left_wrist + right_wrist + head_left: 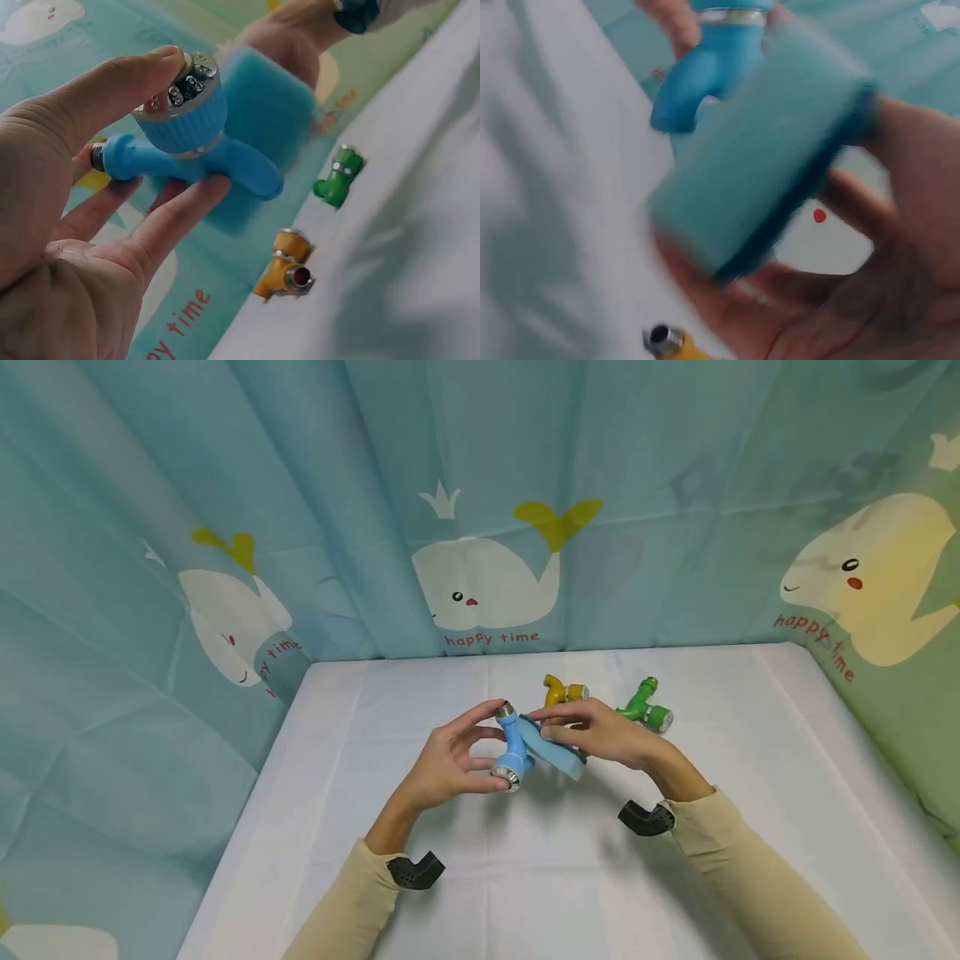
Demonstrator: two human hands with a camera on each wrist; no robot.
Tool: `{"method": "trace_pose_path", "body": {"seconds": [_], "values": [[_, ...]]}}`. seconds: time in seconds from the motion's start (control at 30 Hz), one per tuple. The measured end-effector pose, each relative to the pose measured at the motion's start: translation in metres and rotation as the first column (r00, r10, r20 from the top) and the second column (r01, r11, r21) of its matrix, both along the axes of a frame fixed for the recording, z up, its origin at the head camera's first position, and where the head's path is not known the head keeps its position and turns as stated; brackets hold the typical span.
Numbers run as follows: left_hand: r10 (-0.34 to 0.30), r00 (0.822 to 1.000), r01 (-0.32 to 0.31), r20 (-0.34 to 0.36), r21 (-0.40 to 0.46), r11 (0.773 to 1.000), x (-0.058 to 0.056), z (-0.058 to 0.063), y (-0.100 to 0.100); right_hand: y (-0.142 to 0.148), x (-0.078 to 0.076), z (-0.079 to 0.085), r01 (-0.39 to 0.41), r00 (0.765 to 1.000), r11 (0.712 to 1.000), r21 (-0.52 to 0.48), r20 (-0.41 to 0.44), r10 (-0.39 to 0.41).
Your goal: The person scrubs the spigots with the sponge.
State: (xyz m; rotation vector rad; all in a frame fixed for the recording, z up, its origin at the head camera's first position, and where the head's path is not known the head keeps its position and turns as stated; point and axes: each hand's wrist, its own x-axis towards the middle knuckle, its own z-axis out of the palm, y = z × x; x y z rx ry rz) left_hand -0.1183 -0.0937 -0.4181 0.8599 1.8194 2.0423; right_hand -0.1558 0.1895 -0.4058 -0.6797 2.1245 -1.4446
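Observation:
A blue faucet (513,745) with a threaded metal end and a silver-capped knob is held up by my left hand (455,757). In the left wrist view the thumb presses on the knob's cap (192,81) while the fingers support the blue body (176,161) from below. My right hand (600,733) grips a light blue sponge (551,748) with a darker backing, close against the faucet's side. The sponge (757,150) looks blurred in the right wrist view, and overlaps part of the faucet's spout (686,94) there.
Behind the hands, a yellow faucet (555,692) and a green faucet (642,702) lie on the white-covered table (390,710). A blue curtain (360,527) printed with whales stands along the table's back edge. Black wrist mounts (417,871) sit at both sleeves.

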Motion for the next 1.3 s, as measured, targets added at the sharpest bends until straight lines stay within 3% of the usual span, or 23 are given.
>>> {"method": "trace_pose_path", "body": {"seconds": [0.1,0.27,0.47,0.63,0.7,0.8,0.87,0.9,0.97,1.07,1.13,1.3], "values": [[-0.010,1.000,0.010,0.004,0.003,1.000,0.000,-0.001,-0.001,-0.001,-0.003,0.001,0.005,0.998,0.999,-0.032,0.060,-0.003],[-0.029,0.999,0.027,-0.036,-0.069,0.997,0.000,-0.003,-0.003,0.001,-0.010,0.000,-0.140,0.990,0.987,0.075,0.007,0.140],[-0.069,0.996,0.064,-0.050,-0.097,0.993,-0.001,-0.001,-0.004,0.003,-0.017,0.004,-0.103,0.993,0.993,0.048,0.059,0.100],[-0.112,0.993,0.108,-0.040,-0.090,0.990,-0.001,-0.001,-0.005,0.002,-0.020,0.000,-0.289,0.957,0.949,0.124,0.001,0.291],[-0.121,0.992,0.117,-0.036,-0.090,0.989,0.000,-0.002,-0.005,0.004,-0.021,-0.001,-0.269,0.963,0.957,0.112,0.009,0.270],[-0.120,0.992,0.117,-0.035,-0.093,0.989,-0.001,-0.004,-0.006,0.005,-0.020,0.000,-0.154,0.981,0.988,0.022,0.120,0.150],[-0.112,0.993,0.108,-0.040,-0.095,0.990,0.000,-0.005,-0.007,0.005,-0.019,-0.001,-0.098,0.974,0.995,-0.033,0.201,0.103],[-0.113,0.993,0.109,-0.041,-0.097,0.989,0.000,-0.006,-0.007,0.004,-0.018,-0.002,-0.109,0.972,0.993,-0.034,0.207,0.114],[-0.120,0.992,0.115,-0.042,-0.098,0.988,-0.001,-0.007,-0.007,0.003,-0.017,-0.005,-0.185,0.970,0.983,0.011,0.165,0.180],[-0.130,0.991,0.126,-0.034,-0.093,0.988,0.000,-0.009,-0.008,0.002,-0.017,-0.007,-0.297,0.955,0.948,0.113,0.013,0.298],[-0.131,0.991,0.128,-0.029,-0.089,0.988,0.000,-0.009,-0.008,0.002,-0.017,-0.005,-0.308,0.945,0.940,0.148,-0.063,0.320],[-0.121,0.992,0.119,-0.029,-0.056,0.991,-0.002,-0.004,-0.011,-0.001,-0.015,-0.001,-0.279,0.951,0.952,0.129,-0.104,0.292]]}}
